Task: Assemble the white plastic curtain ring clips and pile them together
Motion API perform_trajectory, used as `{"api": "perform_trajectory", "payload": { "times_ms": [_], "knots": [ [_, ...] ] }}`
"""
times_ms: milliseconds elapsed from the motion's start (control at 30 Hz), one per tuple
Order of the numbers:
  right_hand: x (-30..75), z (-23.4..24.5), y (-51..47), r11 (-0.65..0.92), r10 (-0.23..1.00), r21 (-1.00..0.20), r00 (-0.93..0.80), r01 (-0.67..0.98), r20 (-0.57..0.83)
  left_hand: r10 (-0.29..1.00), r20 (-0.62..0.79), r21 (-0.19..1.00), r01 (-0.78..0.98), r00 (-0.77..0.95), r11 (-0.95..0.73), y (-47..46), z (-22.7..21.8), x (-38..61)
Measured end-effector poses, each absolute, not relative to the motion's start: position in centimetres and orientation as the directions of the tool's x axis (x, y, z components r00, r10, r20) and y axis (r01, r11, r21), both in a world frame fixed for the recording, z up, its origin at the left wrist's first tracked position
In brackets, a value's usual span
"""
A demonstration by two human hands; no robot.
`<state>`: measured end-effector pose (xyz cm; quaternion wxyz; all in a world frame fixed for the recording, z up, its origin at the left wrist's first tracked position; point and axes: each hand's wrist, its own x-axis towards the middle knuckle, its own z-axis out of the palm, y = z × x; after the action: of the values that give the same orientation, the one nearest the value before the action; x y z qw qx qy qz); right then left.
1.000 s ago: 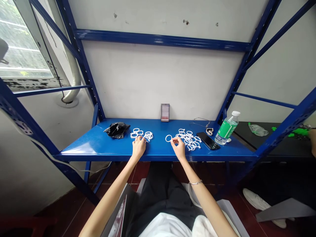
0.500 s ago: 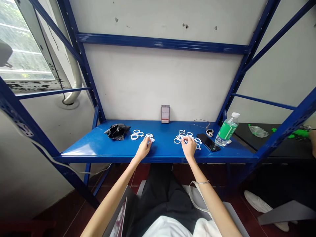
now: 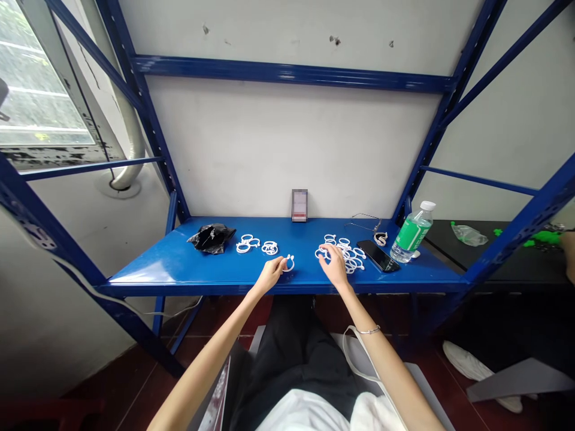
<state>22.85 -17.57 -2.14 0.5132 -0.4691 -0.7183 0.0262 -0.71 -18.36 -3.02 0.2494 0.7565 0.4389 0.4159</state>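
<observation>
The left hand (image 3: 269, 276) has drawn away from the small ring cluster (image 3: 257, 245) toward the shelf's (image 3: 179, 263) middle, now pinching one white ring (image 3: 290, 263), tilted up, its opening direction unclear. The right hand (image 3: 335, 266) rests, fingers spread, on the larger ring pile (image 3: 348, 254), still.

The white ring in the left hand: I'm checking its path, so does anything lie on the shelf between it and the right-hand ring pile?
Nothing visible does. Bare blue shelf separates the ring in the left hand from the pile under the right hand.
</observation>
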Motion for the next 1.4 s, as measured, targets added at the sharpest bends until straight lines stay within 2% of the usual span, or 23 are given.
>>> {"api": "perform_trajectory", "payload": {
  "times_ms": [67,167,267,367,633,800,1400],
  "knots": [
    [21.4,-1.9,-17.7,0.642,0.730,-0.567,-0.184,0.517,0.658,0.866,0.405,0.732,0.464,0.292,-0.499,-18.5,-2.9,-0.6],
    [19.5,-2.2,-17.9,0.672,0.740,-0.651,-0.340,0.353,0.580,0.852,0.406,0.723,0.455,0.329,-0.520,-18.7,-2.7,-0.5],
    [18.3,-2.7,-17.9,0.658,0.736,-0.713,-0.403,0.241,0.543,0.851,0.383,0.724,0.455,0.358,-0.518,-18.8,-2.7,-0.5],
    [18.1,-2.9,-17.9,0.642,0.736,-0.741,-0.430,0.198,0.523,0.856,0.367,0.716,0.477,0.363,-0.510,-18.8,-2.7,-0.5],
    [18.3,-3.0,-18.1,0.585,0.781,-0.788,-0.394,0.191,0.485,0.866,0.372,0.716,0.492,0.332,-0.496,-19.0,-2.5,-0.4],
    [18.3,-2.8,-18.3,0.597,0.796,-0.768,-0.294,0.232,0.529,0.872,0.355,0.757,0.444,0.337,-0.479,-19.3,-2.2,-0.5],
    [18.4,-3.1,-18.2,0.625,0.780,-0.731,-0.255,0.274,0.571,0.875,0.385,0.738,0.471,0.293,-0.483,-19.0,-3.0,-0.2]
  ]
}}
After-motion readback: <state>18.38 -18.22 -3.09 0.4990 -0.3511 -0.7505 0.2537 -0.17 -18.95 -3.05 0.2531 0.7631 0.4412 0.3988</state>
